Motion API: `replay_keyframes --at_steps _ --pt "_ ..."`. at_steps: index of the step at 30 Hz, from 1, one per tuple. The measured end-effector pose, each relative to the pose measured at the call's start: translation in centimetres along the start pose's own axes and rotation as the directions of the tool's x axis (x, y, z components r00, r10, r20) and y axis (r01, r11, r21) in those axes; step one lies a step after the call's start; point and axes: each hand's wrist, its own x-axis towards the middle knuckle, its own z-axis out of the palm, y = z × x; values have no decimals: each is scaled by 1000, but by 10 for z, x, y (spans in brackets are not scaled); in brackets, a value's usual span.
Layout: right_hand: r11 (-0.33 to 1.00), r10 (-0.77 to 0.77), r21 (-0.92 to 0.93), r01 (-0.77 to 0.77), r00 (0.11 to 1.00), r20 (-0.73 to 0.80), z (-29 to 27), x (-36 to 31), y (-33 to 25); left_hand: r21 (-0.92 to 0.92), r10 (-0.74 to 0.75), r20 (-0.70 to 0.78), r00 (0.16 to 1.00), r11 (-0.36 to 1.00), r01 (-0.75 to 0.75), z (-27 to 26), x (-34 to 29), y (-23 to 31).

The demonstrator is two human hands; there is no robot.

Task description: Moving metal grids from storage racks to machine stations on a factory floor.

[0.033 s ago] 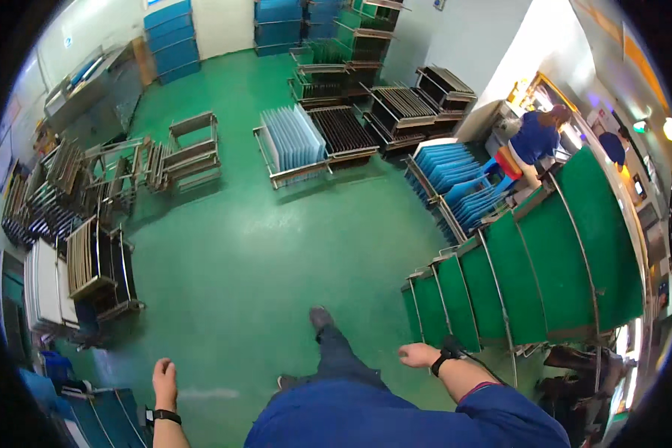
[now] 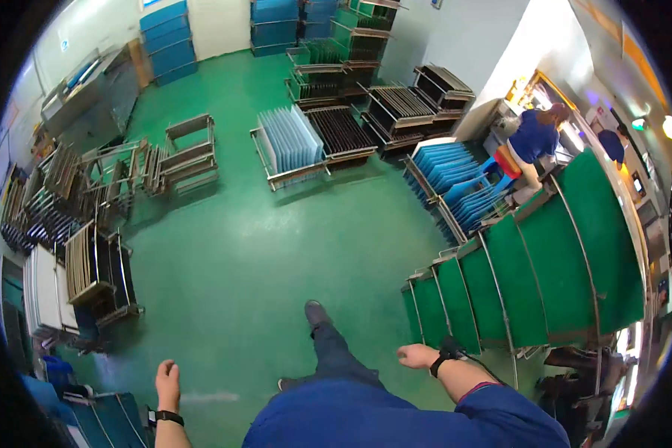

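Observation:
My left hand (image 2: 168, 385) hangs over the green floor at the lower left, a dark band on its wrist. It holds nothing, and its fingers are slightly bent and apart. Over the floor to the right, my right hand (image 2: 417, 356) is loosely curled, with nothing visible in it. A dark watch-like band (image 2: 443, 360) and a small black device circle that wrist. Nearest to the right hand stands a stepped row of green panels (image 2: 526, 276) in metal frames. Below the left hand's side are dark blue panels (image 2: 104, 420) in a rack.
Ahead, a metal rack holds pale blue sheets (image 2: 287, 140) beside a dark slotted rack (image 2: 340, 131). Bright blue sheets (image 2: 448, 172) stand farther right, near a person in blue (image 2: 534, 138) bending over. Metal racks (image 2: 190, 153) and a rack with white boards (image 2: 51, 291) line the left.
Almost nothing differs. The scene has shifted very slightly left, and my forward shoe sits a little higher and farther left. Both hands hang in nearly the same places.

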Motion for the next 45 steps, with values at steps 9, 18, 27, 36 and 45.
replay_keyframes --at_steps 9,18,27,36,45 --pt "989 -72 -126 72 997 6 -200 170 -17 437 -295 509 809 898 52 93 -16 140" --pt "959 -271 -25 284 880 -390 -399 330 -122 165 -312 42 949 939 301 78 -44 167" --pt "672 -468 -386 632 766 440 -272 371 -198 72 -525 12 851 849 523 120 -147 88" --pt "671 -220 -435 601 721 657 -267 301 -386 -21 -621 136 772 777 629 94 -157 -2" --pt "555 -367 -676 484 872 322 -232 383 -518 -161 -581 -67 811 809 566 -29 -117 -87"
